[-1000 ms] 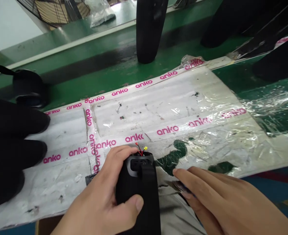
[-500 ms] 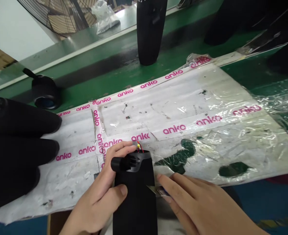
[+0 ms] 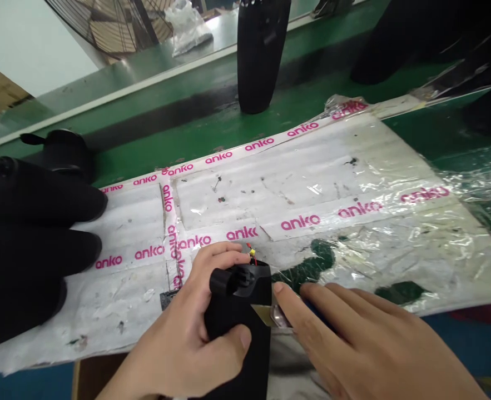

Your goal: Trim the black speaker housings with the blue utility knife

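Left hand (image 3: 184, 341) around housing (image 3: 251, 358) — blade (image 3: 266, 315) beside

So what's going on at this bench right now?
A person's left hand grips a black housing, with red and yellow wires poking from its top end. The right hand holds a small flat tool against the housing's side. Beneath is a white mat taped with pink-lettered tape on a green bench; more black housings lie at the left.

black cylindrical casing (image 3: 239, 328), red wires (image 3: 249, 248) and yellow plug (image 3: 252, 257) at its far end, thin metal blade (image 3: 265, 315) touching its side
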Motion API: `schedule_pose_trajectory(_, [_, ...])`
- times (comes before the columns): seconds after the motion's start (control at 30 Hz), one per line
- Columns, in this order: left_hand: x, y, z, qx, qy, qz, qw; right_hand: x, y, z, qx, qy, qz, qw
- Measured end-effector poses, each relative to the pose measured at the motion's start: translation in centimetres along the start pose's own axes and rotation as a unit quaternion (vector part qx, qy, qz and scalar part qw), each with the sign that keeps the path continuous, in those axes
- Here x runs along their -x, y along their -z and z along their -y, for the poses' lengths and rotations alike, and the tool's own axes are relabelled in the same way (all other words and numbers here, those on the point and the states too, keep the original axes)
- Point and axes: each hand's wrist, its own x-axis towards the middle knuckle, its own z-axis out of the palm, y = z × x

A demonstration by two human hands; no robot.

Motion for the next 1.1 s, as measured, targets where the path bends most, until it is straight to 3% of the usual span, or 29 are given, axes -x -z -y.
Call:
schedule_pose_trajectory(0.43, [-1.0,-0.5,-0.5,-0.016,-0.023,0.006,1.000,-0.7,0.0,-0.6,-0.006,0.005,-0.001,1.000])
schedule_pose_trajectory(0.87, [-1.6,-0.9,-1.8,-0.013,0.007,0.009,1.000,-1.2,0.8,-0.1,0.041,-0.009,0.056,0.998])
schedule_pose_trajectory(1.1, [-1.9,-1.2,-1.5,-0.052,-0.023,0.020,0.998,-1.7,1.5,-0.4,0.016,-0.021,0.101,0.995])
